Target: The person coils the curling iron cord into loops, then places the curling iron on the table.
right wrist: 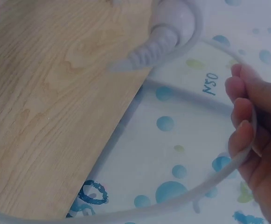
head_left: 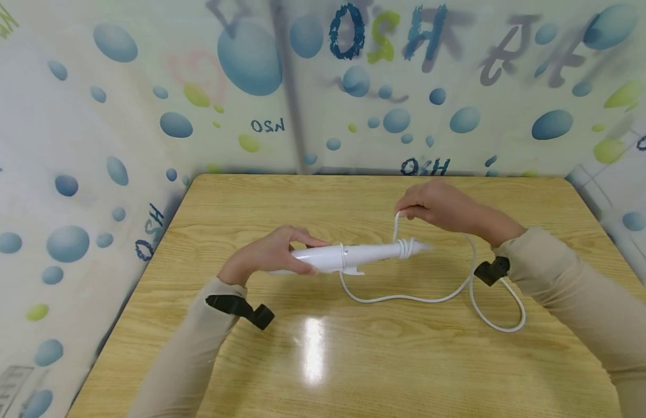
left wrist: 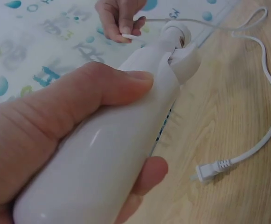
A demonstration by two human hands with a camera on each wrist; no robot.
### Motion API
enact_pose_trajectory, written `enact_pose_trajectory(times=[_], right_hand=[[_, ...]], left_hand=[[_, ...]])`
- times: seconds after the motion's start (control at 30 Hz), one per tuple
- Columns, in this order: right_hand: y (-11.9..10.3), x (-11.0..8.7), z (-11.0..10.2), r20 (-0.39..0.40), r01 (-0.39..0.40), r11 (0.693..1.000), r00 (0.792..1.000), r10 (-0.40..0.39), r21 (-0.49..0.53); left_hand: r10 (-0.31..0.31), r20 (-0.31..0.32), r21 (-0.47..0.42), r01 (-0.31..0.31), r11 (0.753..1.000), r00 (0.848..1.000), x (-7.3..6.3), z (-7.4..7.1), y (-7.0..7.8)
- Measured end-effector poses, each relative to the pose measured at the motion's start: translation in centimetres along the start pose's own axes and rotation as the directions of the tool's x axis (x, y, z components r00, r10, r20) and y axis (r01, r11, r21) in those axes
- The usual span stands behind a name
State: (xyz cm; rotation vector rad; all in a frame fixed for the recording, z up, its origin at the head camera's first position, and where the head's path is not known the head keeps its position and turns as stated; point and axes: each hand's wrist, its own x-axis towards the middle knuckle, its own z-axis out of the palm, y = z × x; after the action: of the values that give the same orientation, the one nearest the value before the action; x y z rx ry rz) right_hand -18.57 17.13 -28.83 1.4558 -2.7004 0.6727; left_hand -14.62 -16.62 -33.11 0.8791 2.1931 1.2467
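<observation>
My left hand (head_left: 273, 252) grips the thick end of a long white wand-shaped electric appliance (head_left: 325, 257), thumb along one side. It is held roughly level over the table, its narrow end pointing right. A small lever-like piece (left wrist: 187, 64) juts from its side. Several turns of white power cord (head_left: 405, 248) wrap the narrow end, just short of the pale pointed tip (right wrist: 121, 65). Above and behind that end, my right hand (head_left: 440, 204) pinches the cord, which rises from the wraps to its fingertips. Further along, the cord also passes by its curled fingers (right wrist: 241, 140).
The cord's loose length (head_left: 406, 298) curves over the wooden table (head_left: 406, 366) and forms a loop at the right. Its two-prong plug (left wrist: 209, 171) lies on the tabletop, hidden in the head view. A wall sheet with blue bubbles (head_left: 250, 58) stands behind the table.
</observation>
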Motion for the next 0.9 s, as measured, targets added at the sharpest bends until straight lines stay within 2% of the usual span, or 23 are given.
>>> enact_pose_trajectory(times=[0.13,0.27,0.53,0.67,0.8,0.9], right_hand=[[-0.6,-0.2,0.0,0.022,-0.015,0.999,1.0,0.016,-0.042],[-1.0,-0.2,0.0,0.009,-0.014,0.997,1.0,0.015,-0.081],[-1.4,-0.5,0.7,-0.125,-0.049,0.997,0.991,0.041,-0.06],[-1.4,-0.8,1.3,-0.21,-0.098,0.995,0.973,0.092,-0.015],[-1.4,-1.1,2.0,-0.302,-0.122,0.991,0.944,0.135,0.061],[-1.5,-1.5,2.4,-0.352,-0.125,0.986,0.923,0.156,0.111]], left_hand=[[-0.051,-0.052,0.011,0.052,0.999,0.997,0.0,0.2,-0.4],[-0.099,-0.123,0.032,0.104,0.994,0.987,0.0,0.4,-0.6],[-0.104,-0.247,0.003,0.108,0.994,0.963,0.1,0.6,-0.5],[-0.116,-0.307,-0.018,0.116,0.993,0.945,0.3,0.7,-0.2],[-0.132,-0.371,-0.031,0.13,0.991,0.919,0.6,0.6,-0.1],[-0.141,-0.397,-0.046,0.133,0.99,0.907,0.9,0.5,0.0]])
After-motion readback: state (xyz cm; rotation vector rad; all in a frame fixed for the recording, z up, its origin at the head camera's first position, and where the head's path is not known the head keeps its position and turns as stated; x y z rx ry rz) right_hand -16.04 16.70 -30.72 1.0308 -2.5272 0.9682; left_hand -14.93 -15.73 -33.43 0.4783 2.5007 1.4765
